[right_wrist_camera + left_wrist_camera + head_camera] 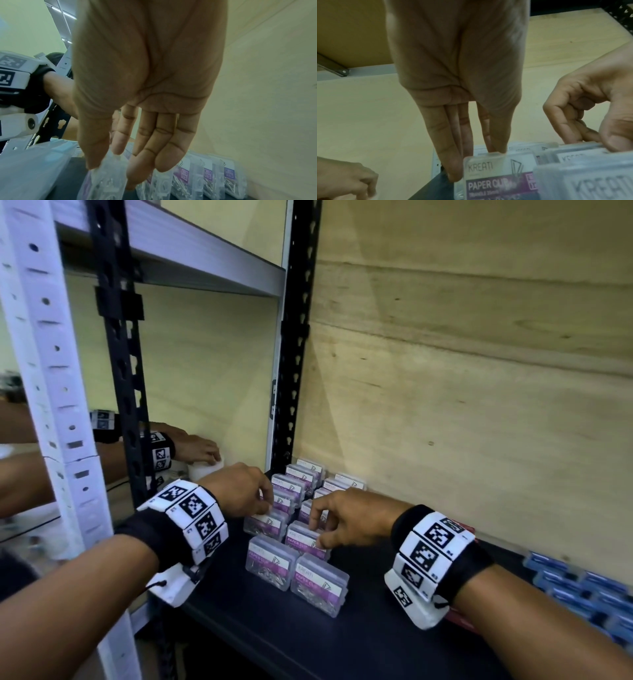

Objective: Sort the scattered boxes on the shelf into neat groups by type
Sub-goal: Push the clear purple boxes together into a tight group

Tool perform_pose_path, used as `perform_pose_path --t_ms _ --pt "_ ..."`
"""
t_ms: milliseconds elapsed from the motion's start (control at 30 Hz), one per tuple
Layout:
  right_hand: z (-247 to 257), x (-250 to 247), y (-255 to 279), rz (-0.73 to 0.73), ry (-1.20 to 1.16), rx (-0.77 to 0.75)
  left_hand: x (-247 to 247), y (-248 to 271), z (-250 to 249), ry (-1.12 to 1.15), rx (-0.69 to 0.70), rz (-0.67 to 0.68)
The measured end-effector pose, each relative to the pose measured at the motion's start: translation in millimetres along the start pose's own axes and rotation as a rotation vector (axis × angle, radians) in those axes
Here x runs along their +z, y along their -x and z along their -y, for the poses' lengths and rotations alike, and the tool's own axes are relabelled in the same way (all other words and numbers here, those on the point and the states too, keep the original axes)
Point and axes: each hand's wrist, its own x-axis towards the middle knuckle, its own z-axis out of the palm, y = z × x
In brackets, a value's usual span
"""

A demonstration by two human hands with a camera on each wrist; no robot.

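Note:
Clear paper clip boxes with purple labels [310,486] stand in two rows on the black shelf [274,631], running back to the corner. My left hand [269,508] reaches down on a box in the left row [265,523]. In the left wrist view its thumb sits on that box's [489,175] top edge and the other fingers [452,166] lie along its left side. My right hand [317,530] pinches a box in the right row [303,539]. In the right wrist view that box [106,181] sits between thumb and fingers [96,152].
Blue boxes [582,587] are grouped at the right end of the shelf, with a red edge [462,623] under my right wrist. A plywood wall [479,371] backs the shelf and black posts [294,337] stand at the corner. Another person's hands [202,446] work beyond the left post.

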Motion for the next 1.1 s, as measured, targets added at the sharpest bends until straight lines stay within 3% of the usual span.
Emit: perform_pose_path --t_ms 367,600,800,967,1100 --pt "-7.6 0.6 25.5 0.053 0.005 0.031 -6.7 7.4 -21.0 0.115 0.03 0.167" --pt "-10.2 2.3 38.0 0.074 -0.011 0.045 -7.3 19.6 -29.6 0.192 0.055 0.193" --pt "-9.8 0.7 47.0 0.073 0.0 0.044 -17.5 32.5 -35.1 0.062 0.065 0.254" --pt "-2.7 1.4 50.6 0.123 0.014 0.078 -27.1 46.0 -40.6 -0.038 0.011 0.441" --pt "5.5 11.1 46.7 0.21 0.032 0.113 -16.8 45.6 -45.4 -0.208 0.043 0.425"
